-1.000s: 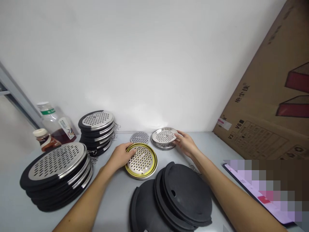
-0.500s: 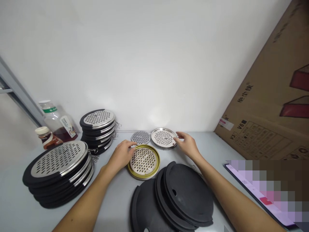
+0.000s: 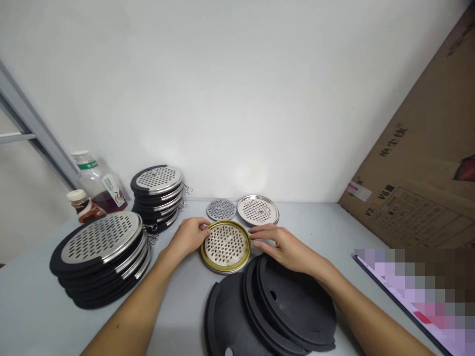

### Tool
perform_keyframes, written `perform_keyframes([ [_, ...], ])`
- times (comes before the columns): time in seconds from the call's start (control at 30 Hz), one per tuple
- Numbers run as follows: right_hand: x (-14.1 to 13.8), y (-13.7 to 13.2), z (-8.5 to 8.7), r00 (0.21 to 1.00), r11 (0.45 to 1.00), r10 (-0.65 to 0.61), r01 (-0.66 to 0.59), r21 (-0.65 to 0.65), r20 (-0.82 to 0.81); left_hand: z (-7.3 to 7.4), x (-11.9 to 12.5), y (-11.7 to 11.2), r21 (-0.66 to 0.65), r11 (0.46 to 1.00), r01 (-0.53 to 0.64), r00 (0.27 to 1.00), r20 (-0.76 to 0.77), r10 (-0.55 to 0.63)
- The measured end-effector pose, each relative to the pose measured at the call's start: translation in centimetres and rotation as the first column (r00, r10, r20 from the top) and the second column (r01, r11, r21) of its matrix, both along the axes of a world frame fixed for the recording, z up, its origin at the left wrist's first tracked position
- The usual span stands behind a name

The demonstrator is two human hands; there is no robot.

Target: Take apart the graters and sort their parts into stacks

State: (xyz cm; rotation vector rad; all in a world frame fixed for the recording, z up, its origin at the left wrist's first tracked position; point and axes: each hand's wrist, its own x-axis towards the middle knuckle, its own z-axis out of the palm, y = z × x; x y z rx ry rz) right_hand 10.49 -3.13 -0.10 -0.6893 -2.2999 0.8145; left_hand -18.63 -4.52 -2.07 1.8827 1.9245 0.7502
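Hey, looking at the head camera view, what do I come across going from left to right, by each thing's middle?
Front stack of plates, back stack of plates, left hand, yellow-rimmed plate, silver plate, right hand, cardboard box.

The left fingers (image 3: 205,233) hide a bit of the gold-rimmed disc (image 3: 226,244), while the bottom edge crops the leftmost black cover (image 3: 228,311).
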Motion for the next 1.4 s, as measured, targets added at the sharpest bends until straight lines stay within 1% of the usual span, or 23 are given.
perform_keyframes([
  [0.1, -0.5, -0.3, 0.1, 0.997, 0.998, 0.057, -0.059, 0.028, 0.044, 0.1, 0.0, -0.1, -0.011, 1.0, 0.007, 1.0, 0.008, -0.007],
  [0.27, -0.8, -0.3, -0.1, 0.991, 0.997, 0.056, -0.061, 0.039, 0.118, 0.3, 0.2, -0.2, -0.014, 1.0, 0.006, 1.0, -0.008, -0.007],
  [0.4, -0.9, -0.3, -0.1, 0.992, 0.996, 0.067, -0.073, 0.054, 0.109, 0.4, 0.5, -0.3, -0.017, 1.0, -0.01, 0.999, -0.033, 0.01],
  [0.53, -1.0, -0.7, 0.1, 0.994, 0.997, 0.073, -0.075, 0.02, 0.081, 0.6, 0.8, -0.6, -0.029, 1.0, -0.011, 0.998, -0.063, 0.009],
  [0.63, -1.2, -0.6, 0.1, 0.99, 0.998, 0.062, -0.06, -0.024, 0.124, 0.8, 1.0, -0.7, -0.035, 0.999, -0.017, 0.996, -0.091, 0.014],
  [0.7, -1.5, 0.1, 0.1, 0.986, 1.0, 0.0, 0.004, -0.024, 0.166, 0.8, 1.0, -0.7, -0.039, 0.999, -0.032, 0.994, -0.109, 0.027],
  [0.73, -1.7, 0.7, 0.1, 0.977, 0.998, -0.065, 0.068, -0.008, 0.201, 0.8, 1.0, -0.7, -0.04, 0.998, -0.039, 0.993, -0.117, 0.034],
  [0.8, -2.3, 2.0, 0.1, 0.933, 0.977, -0.213, 0.209, 0.045, 0.291, 0.8, 0.9, -0.6, -0.041, 0.998, -0.051, 0.99, -0.13, 0.046],
  [0.87, -3.1, 3.3, 0.0, 0.878, 0.952, -0.303, 0.292, 0.088, 0.371, 0.8, 0.9, -0.6, -0.042, 0.997, -0.062, 0.988, -0.142, 0.055],
  [0.97, -4.4, 4.4, -0.3, 0.844, 0.944, -0.327, 0.312, 0.107, 0.425, 0.9, 1.0, -0.7, -0.042, 0.996, -0.075, 0.985, -0.16, 0.067],
  [1.13, -6.0, 4.6, -1.4, 0.804, 0.935, -0.349, 0.332, 0.125, 0.481, 0.9, 1.2, -0.7, -0.045, 0.995, -0.084, 0.98, -0.186, 0.075],
  [1.27, -6.5, 4.9, -2.0, 0.791, 0.931, -0.358, 0.342, 0.127, 0.496, 0.7, 1.1, -0.5, -0.058, 0.994, -0.089, 0.975, -0.207, 0.075],
  [1.4, -6.7, 5.0, -2.2, 0.783, 0.927, -0.366, 0.352, 0.126, 0.504, 0.5, 1.0, -0.4, -0.063, 0.995, -0.082, 0.971, -0.229, 0.066],
])
